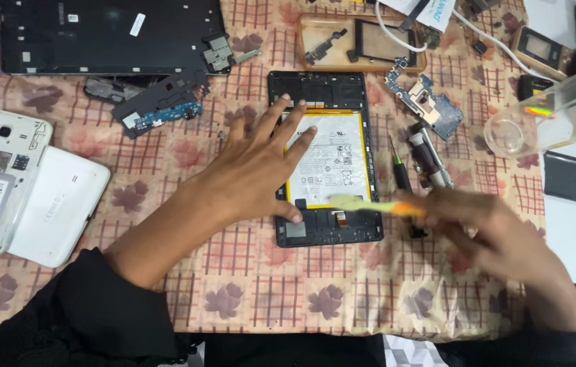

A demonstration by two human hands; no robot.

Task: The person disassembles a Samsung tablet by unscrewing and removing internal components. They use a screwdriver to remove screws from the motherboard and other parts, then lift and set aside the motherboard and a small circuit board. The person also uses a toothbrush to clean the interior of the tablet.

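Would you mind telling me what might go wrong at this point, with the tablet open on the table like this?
1. The right hand holds a yellow-green pry tool, blurred, at the lower edge of the battery; a slip could nick it.
2. The left hand lies flat on the opened tablet, perhaps pressing the battery.
3. The loose circuit board and screwdriver lie beside the working hand and could be knocked aside.

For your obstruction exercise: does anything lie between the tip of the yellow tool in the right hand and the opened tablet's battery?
Nothing visible does. The right hand holds the blurred yellow tool, its tip over the battery's lower edge. The left hand rests on the tablet's left side, beside that path.
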